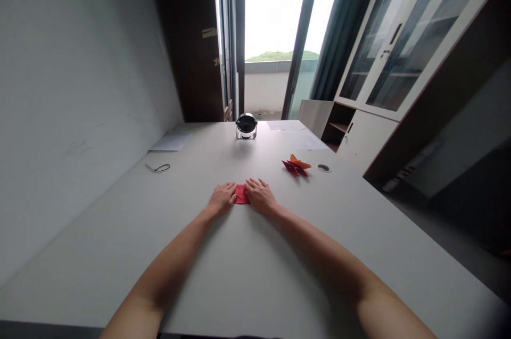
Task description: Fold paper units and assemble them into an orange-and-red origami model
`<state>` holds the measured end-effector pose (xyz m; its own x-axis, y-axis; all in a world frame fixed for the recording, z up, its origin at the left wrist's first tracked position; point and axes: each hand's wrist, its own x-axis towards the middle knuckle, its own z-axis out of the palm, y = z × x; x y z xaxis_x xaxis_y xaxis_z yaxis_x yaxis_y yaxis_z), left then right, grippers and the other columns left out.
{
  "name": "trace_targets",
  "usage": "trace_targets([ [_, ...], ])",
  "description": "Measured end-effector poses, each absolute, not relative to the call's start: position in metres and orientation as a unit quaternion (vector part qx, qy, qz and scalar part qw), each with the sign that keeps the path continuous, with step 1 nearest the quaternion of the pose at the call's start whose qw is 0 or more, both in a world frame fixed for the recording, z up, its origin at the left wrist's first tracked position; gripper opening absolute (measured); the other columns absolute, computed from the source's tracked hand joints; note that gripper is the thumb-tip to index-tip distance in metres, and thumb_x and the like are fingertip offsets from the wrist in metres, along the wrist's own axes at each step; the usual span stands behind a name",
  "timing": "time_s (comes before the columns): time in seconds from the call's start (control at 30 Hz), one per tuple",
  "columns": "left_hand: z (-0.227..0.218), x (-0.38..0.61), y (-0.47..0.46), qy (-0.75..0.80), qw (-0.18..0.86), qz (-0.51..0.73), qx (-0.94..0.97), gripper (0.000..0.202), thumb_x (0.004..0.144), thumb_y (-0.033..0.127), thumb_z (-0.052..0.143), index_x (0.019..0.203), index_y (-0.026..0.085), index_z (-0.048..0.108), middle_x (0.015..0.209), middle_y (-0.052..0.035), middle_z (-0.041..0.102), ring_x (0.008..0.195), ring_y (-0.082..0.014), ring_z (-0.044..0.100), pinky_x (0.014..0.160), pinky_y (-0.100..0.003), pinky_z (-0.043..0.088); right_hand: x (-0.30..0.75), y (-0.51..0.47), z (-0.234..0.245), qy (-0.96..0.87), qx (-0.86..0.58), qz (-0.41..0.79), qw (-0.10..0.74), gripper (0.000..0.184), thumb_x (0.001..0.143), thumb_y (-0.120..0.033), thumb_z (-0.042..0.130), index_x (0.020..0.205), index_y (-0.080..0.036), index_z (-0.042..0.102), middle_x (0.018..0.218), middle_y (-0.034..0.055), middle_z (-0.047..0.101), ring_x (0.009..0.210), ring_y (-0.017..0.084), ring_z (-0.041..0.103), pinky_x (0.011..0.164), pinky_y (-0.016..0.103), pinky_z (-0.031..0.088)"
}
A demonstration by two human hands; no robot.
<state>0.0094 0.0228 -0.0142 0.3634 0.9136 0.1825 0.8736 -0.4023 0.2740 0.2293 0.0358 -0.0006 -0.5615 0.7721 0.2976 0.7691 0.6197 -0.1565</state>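
A small red folded paper [240, 193] lies flat on the white table [247, 254] in the middle. My left hand [222, 198] rests palm down on its left edge, fingers stretched forward. My right hand [260, 195] lies flat on its right edge, fingers also extended. Both hands press the paper against the table; only the strip between them shows.
Folded red and orange paper pieces [296, 166] lie to the right, beside a round cable hole [323, 168]. A small round fan [246, 126] stands at the far edge. A black cord loop [158, 168] and paper sheets [171, 141] sit at the left. Cabinets line the right wall.
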Motion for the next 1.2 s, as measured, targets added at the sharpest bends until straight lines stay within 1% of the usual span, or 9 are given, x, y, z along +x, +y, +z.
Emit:
trace_targets([
  [0.13,-0.010,0.011,0.021,0.537,0.073,0.141,0.829,0.049,0.099,0.034,0.040,0.146,0.025,0.048,0.156,-0.0088,0.043,0.145,-0.0276,0.036,0.119,-0.053,0.025,0.225,0.035,-0.004,-0.893,-0.428,0.061,0.129,0.046,0.103,-0.034,0.034,0.146,-0.024,0.047,0.154,0.0080,0.044,0.145,0.022,0.037,0.118,0.043,0.028],
  [0.4,-0.004,0.016,0.015,0.563,0.072,0.076,0.820,0.065,0.099,0.054,0.033,0.156,0.022,0.032,0.163,-0.0082,0.029,0.151,-0.0283,0.024,0.122,-0.052,0.018,0.237,0.042,-0.002,-0.859,-0.501,0.083,0.068,0.063,0.102,-0.051,0.028,0.156,-0.017,0.032,0.164,0.0104,0.023,0.153,0.028,0.016,0.122,0.047,0.014],
  [0.6,-0.006,0.013,0.021,0.574,0.086,0.052,0.813,0.072,0.098,0.061,0.026,0.158,0.022,0.025,0.166,-0.0061,0.018,0.153,-0.0275,0.016,0.123,-0.053,0.013,0.240,0.050,-0.008,-0.828,-0.551,0.080,0.065,0.072,0.100,-0.058,0.027,0.157,-0.015,0.029,0.165,0.0126,0.018,0.153,0.030,0.012,0.121,0.049,0.009],
  [0.73,-0.006,0.006,0.026,0.592,0.090,0.044,0.800,0.072,0.098,0.061,0.024,0.159,0.022,0.023,0.167,-0.0057,0.015,0.154,-0.0277,0.012,0.123,-0.054,0.010,0.250,0.058,-0.012,-0.780,-0.616,0.078,0.074,0.070,0.101,-0.053,0.028,0.157,-0.012,0.028,0.165,0.0141,0.018,0.153,0.031,0.012,0.120,0.052,0.008],
  [0.9,-0.007,-0.006,0.027,0.615,0.083,0.054,0.782,0.069,0.099,0.057,0.027,0.158,0.021,0.026,0.166,-0.0067,0.018,0.153,-0.0281,0.014,0.123,-0.053,0.010,0.265,0.066,-0.012,-0.731,-0.669,0.045,0.124,0.060,0.100,-0.040,0.033,0.151,-0.009,0.040,0.161,0.0185,0.028,0.150,0.032,0.021,0.119,0.051,0.014],
  [0.97,-0.007,-0.008,0.026,0.615,0.074,0.067,0.782,0.068,0.098,0.055,0.031,0.156,0.020,0.030,0.165,-0.0077,0.022,0.152,-0.0285,0.018,0.123,-0.053,0.013,0.266,0.066,-0.011,-0.741,-0.653,0.029,0.156,0.057,0.100,-0.037,0.035,0.149,-0.010,0.043,0.160,0.0186,0.031,0.148,0.030,0.026,0.119,0.048,0.016],
  [1.03,-0.006,-0.007,0.025,0.616,0.057,0.090,0.781,0.063,0.099,0.050,0.034,0.153,0.019,0.037,0.162,-0.0093,0.030,0.150,-0.0284,0.024,0.122,-0.052,0.017,0.261,0.064,-0.009,-0.786,-0.591,0.022,0.180,0.054,0.101,-0.034,0.033,0.149,-0.012,0.043,0.159,0.0154,0.035,0.147,0.026,0.030,0.120,0.044,0.017],
  [1.13,0.000,-0.002,0.021,0.605,0.014,0.132,0.785,0.048,0.095,0.030,0.043,0.143,0.023,0.051,0.157,-0.0073,0.042,0.145,-0.0255,0.034,0.122,-0.049,0.019,0.249,0.055,-0.007,-0.852,-0.492,0.036,0.173,0.050,0.101,-0.038,0.036,0.146,-0.019,0.047,0.156,0.0104,0.042,0.145,0.023,0.034,0.119,0.041,0.020],
  [1.2,0.005,0.004,0.018,0.585,-0.015,0.156,0.796,0.045,0.091,0.018,0.045,0.133,0.025,0.059,0.153,-0.0053,0.047,0.142,-0.0234,0.038,0.123,-0.047,0.018,0.241,0.049,-0.005,-0.873,-0.459,0.050,0.157,0.047,0.101,-0.041,0.038,0.142,-0.022,0.052,0.153,0.0088,0.045,0.143,0.023,0.038,0.117,0.042,0.024],
])
